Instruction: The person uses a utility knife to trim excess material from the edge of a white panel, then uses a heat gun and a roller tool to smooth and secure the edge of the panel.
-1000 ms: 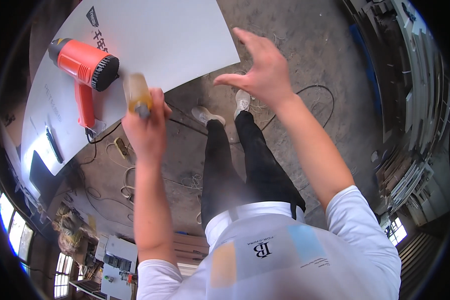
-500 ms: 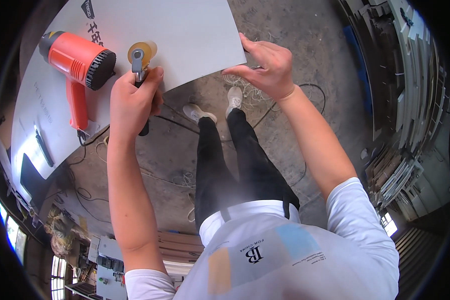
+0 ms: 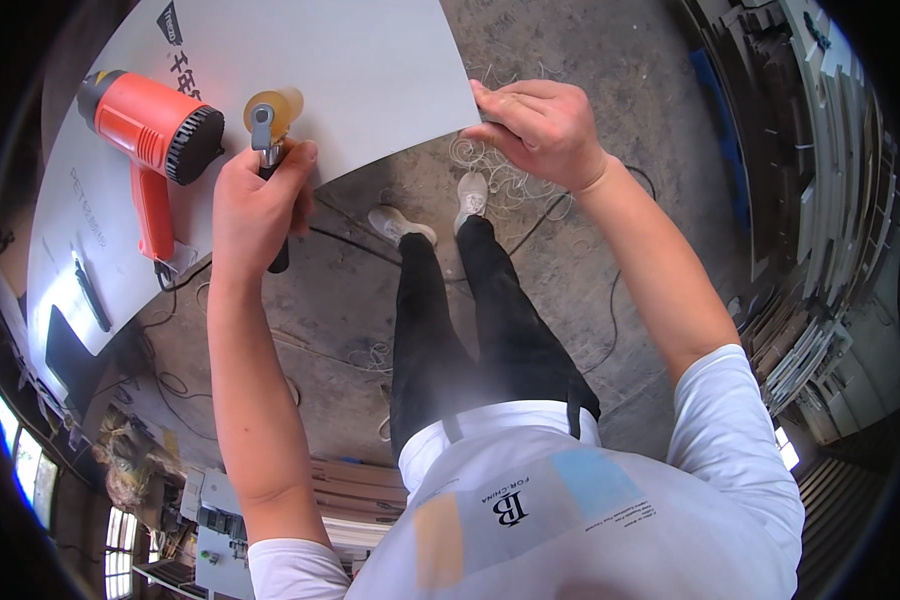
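Left hand (image 3: 255, 205) lowered roller (image 3: 268, 115) onto panel (image 3: 370, 70); right hand (image 3: 535, 130) now apparently gripping corner.

Seam roller (image 3: 270, 120) on white board (image 3: 370, 70)

Dark triangular logo mark (image 3: 168, 22) with dark printed characters beside it is sitting at the far left corner of the grey-white tabletop (image 3: 370, 70). Faint grey print (image 3: 88, 205) is running along the tabletop's left edge — below the orange heat gun (image 3: 155, 135). No packages or screens showing.
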The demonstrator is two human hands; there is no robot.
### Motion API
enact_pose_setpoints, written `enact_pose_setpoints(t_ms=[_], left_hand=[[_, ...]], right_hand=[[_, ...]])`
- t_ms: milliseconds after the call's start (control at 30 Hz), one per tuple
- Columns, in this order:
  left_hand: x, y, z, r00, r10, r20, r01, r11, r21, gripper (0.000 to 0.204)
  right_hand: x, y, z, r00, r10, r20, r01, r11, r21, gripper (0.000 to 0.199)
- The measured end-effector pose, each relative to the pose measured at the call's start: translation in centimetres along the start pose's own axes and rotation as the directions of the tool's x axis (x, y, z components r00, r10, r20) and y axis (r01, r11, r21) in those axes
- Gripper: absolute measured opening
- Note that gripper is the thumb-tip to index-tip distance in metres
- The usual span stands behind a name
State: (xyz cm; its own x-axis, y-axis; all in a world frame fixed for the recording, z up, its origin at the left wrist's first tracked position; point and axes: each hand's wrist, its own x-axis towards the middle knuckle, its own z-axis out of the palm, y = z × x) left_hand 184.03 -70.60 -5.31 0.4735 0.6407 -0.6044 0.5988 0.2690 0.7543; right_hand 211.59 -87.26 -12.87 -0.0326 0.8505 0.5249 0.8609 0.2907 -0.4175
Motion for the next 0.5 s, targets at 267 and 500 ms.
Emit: enact_pose_setpoints(t_ms=[267, 500], left_hand=[[0.1, 0.4, 0.1, 1.0, -0.021, -0.02, 0.021, 0.999, 0.024, 0.029], [0.2, 0.2, 0.0, 1.0, -0.017, 0.0, 0.017, 1.0, 0.005, 0.027]], right_hand=[[-2.1, -1.9, 0.6, 0.982, 0.185, 0.038, -0.188, 0.977, 0.103, 0.041], [0.7, -9.7, 4.6, 0.466, 0.876, -0.128, -0.785, 0.476, 0.397, 0.057]])
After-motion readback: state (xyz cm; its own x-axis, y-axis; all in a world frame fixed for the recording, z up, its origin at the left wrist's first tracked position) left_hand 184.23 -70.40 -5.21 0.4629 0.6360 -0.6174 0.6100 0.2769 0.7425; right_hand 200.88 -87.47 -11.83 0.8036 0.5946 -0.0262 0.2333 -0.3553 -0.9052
